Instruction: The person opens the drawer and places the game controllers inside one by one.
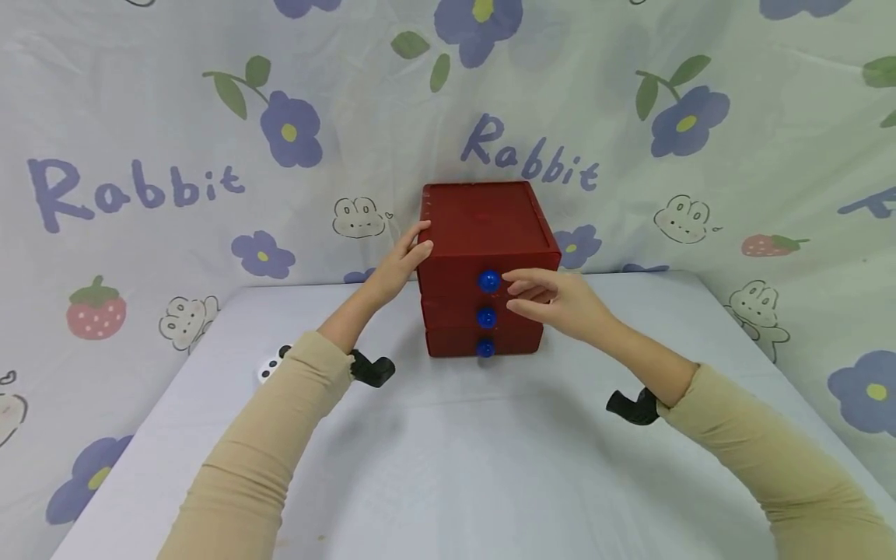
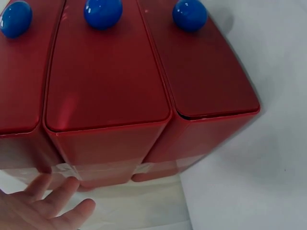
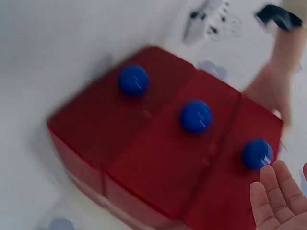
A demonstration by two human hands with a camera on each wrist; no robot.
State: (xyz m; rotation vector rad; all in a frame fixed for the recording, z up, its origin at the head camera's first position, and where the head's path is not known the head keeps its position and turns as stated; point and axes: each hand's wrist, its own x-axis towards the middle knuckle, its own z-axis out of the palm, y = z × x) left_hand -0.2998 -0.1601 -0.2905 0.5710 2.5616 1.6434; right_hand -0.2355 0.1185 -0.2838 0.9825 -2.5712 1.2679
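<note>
A red cabinet with three stacked drawers [image 1: 483, 222] stands upright on the table, all of its drawers pushed in. Each front carries a round blue knob: the top knob [image 1: 489, 281], the middle knob [image 1: 486, 317] and the bottom knob [image 1: 486, 348]. At the cabinet's upper left edge is my left hand [image 1: 395, 272], its fingers spread against the side. My right hand [image 1: 565, 303] hovers just right of the top knob, fingers loosely bent with a gap to the thumb and nothing held. In the right wrist view its fingertips [image 3: 266, 170] lie close beside that knob.
A white thing with black spots [image 1: 269, 367] sits on the table, partly hidden behind my left sleeve. White cloth covers the table [image 1: 448, 467]. Behind the cabinet hangs a curtain [image 1: 364, 140] printed with flowers and rabbits. Black wrist mounts [image 1: 372, 369] stick out from both sleeves.
</note>
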